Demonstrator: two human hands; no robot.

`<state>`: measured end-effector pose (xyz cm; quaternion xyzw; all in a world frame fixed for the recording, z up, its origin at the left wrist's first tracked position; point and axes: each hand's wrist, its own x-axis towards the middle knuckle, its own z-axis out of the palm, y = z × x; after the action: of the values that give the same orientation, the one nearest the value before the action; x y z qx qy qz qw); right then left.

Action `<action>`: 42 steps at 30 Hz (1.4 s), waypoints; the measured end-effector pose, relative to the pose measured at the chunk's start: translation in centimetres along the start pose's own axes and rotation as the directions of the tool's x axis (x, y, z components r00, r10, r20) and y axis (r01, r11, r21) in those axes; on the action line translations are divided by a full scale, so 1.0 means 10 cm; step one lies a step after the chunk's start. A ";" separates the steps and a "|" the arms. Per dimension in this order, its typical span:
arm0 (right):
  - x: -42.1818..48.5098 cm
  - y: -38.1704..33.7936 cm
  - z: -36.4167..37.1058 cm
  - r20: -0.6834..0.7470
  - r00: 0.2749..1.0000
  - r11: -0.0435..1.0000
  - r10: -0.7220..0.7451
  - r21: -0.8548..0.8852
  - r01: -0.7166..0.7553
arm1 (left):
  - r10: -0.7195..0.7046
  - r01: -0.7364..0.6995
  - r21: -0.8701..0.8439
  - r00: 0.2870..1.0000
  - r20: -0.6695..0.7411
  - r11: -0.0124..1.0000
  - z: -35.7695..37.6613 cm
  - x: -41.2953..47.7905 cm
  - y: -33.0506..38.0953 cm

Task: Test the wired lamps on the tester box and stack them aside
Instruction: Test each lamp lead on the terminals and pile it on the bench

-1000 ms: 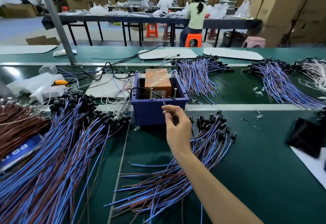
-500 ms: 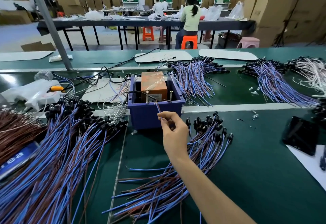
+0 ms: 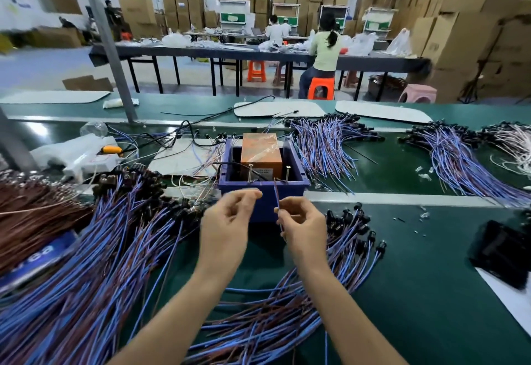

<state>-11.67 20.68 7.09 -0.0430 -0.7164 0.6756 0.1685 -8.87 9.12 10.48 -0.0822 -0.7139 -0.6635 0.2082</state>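
The blue tester box (image 3: pixel 298 176) holds an orange block (image 3: pixel 261 152) and two upright metal pins (image 3: pixel 250 173) at its near wall. My right hand (image 3: pixel 304 227) pinches a wired lamp's thin blue-brown wire (image 3: pixel 276 195), whose end points up at the box's front rim between the pins. My left hand (image 3: pixel 227 227) hovers just left of it with curled fingers, thumb and forefinger tips together; I cannot see anything between them. A pile of wired lamps (image 3: pixel 344 238) with black heads lies under my right wrist. A larger stack of lamps (image 3: pixel 100 249) spreads to the left.
Brown wires (image 3: pixel 34 221) lie far left beside a blue label. More wire bundles (image 3: pixel 324 146) (image 3: pixel 459 160) sit behind and right of the box. A black object (image 3: pixel 502 252) rests on white paper at the right. Cables and a white bag (image 3: pixel 71 152) crowd the back left.
My left hand has come into view and risen beside the right one in front of the box. The right hand still pinches the wire near the pins. The camera tilted up.
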 end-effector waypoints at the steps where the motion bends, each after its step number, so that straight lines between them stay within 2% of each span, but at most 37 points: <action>1: 0.00 0.00 0.00 0.011 1.000 1.000 -0.006 -0.010 0.006 | -0.099 0.096 0.037 0.992 0.077 0.995 0.08 0.05 -0.03; 3: 0.01 0.01 -0.01 0.022 1.000 1.000 -0.010 -0.030 0.011 | -0.197 0.182 0.110 0.969 0.147 0.977 0.19 0.10 -0.22; 10: 0.07 0.03 -0.09 0.016 0.998 0.998 0.068 -0.004 -0.068 | -0.256 0.246 0.106 0.963 0.091 0.963 0.34 0.22 -0.36; 12: 0.10 0.02 -0.09 -0.006 0.994 0.994 0.106 -0.001 -0.106 | -0.315 0.311 0.062 0.945 0.089 0.948 0.34 0.26 -0.35; 14: 0.14 0.03 -0.11 -0.044 0.989 0.990 0.140 0.000 -0.140 | -0.434 0.438 -0.048 0.898 0.078 0.898 0.32 0.31 -0.34; 17: 0.18 0.04 -0.13 -0.057 0.982 0.984 0.179 0.030 -0.177 | -0.545 0.541 -0.111 0.839 0.001 0.833 0.26 0.42 -0.33; 29: 0.25 0.02 -0.11 -0.048 0.986 0.988 0.157 -0.004 -0.157 | -0.593 0.582 -0.193 0.805 0.000 0.790 0.20 0.55 -0.31; 42: 0.25 0.02 -0.13 -0.031 0.985 0.985 0.170 0.019 -0.169 | -0.588 0.569 -0.217 0.808 -0.031 0.793 0.18 0.51 -0.32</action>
<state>-13.65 22.65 7.40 -0.1135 -0.7020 0.6924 0.1223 -15.09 9.70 9.56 0.1520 -0.6246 -0.7658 0.0203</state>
